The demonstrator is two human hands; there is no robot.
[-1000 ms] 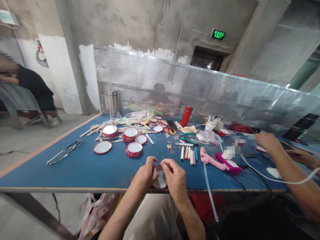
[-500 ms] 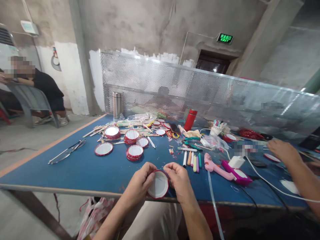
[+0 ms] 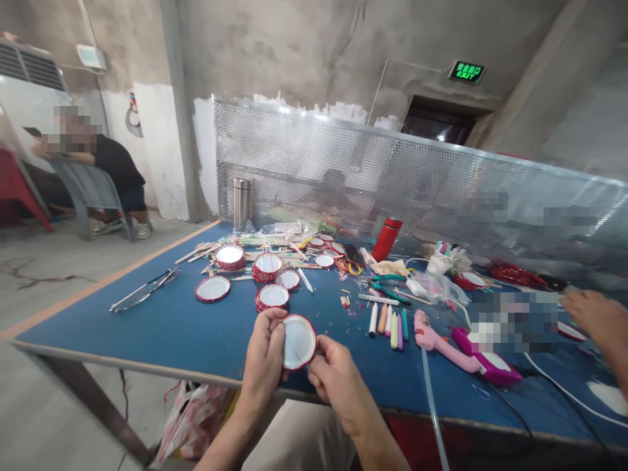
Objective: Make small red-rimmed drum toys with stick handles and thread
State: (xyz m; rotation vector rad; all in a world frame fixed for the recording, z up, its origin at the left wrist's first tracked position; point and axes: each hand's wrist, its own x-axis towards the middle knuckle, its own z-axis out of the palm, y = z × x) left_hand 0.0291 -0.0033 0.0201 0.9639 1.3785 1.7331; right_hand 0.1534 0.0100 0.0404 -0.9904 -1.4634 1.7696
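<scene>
Between my hands, above the table's front edge, is a small round disc (image 3: pixel 299 342) with a white face and a red rim, like a toy drum. My left hand (image 3: pixel 265 350) is closed on its left edge, thumb on the face and fingers behind. The fingers of my right hand (image 3: pixel 333 369) pinch its lower right rim; any small item between them is hidden. Just beyond lie similar red-rimmed pieces, among them a thick one (image 3: pixel 273 297) with patterned red sides and a flatter one (image 3: pixel 212 288) further left.
On the blue table (image 3: pixel 161 340) are eyeglasses (image 3: pixel 146 290), wooden sticks (image 3: pixel 196 252), coloured markers (image 3: pixel 388 325), pliers (image 3: pixel 390 288), and a pink glue gun (image 3: pixel 444 340) with a clear glue stick trailing off the front edge. A red flask (image 3: pixel 386 239) stands behind. Another person's hand (image 3: pixel 593 320) reaches in at right.
The view has swung left. My hands have raised the disc slightly and tilted its face; my right hand has shifted from its upper right rim to its lower right.
</scene>
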